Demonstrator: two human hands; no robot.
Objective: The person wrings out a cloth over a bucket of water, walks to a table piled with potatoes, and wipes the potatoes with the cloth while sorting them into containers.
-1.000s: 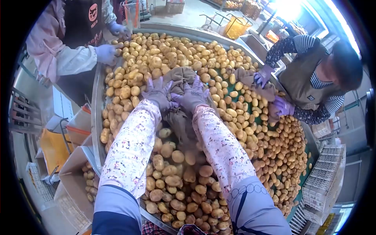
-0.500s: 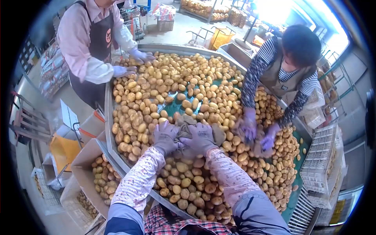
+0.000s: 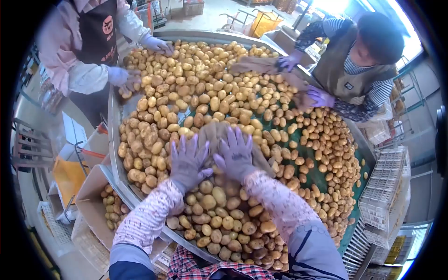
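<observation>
My left hand (image 3: 188, 162), in a grey and purple glove, lies with fingers spread over potatoes (image 3: 151, 137) at the left edge of a brown cloth (image 3: 213, 134). My right hand (image 3: 235, 156), gloved alike, presses flat on the cloth with its fingers stretched forward. The cloth spreads between and beyond both hands, partly hidden under them. Potatoes cover most of the metal-rimmed sorting table (image 3: 113, 135) and are heaped below my wrists. Green table surface shows in gaps to the right.
Across the left corner a person in an apron (image 3: 95, 35) has gloved hands on the potatoes. At the right another person (image 3: 347, 77) handles brown cloth (image 3: 256, 65). White crates (image 3: 385, 186) stand right; a cardboard box (image 3: 95, 191) with potatoes stands left.
My hands have opened from the bunched cloth, which now lies more spread and slightly farther forward. The right person's hands and cloth have moved toward the far edge. The view has shifted.
</observation>
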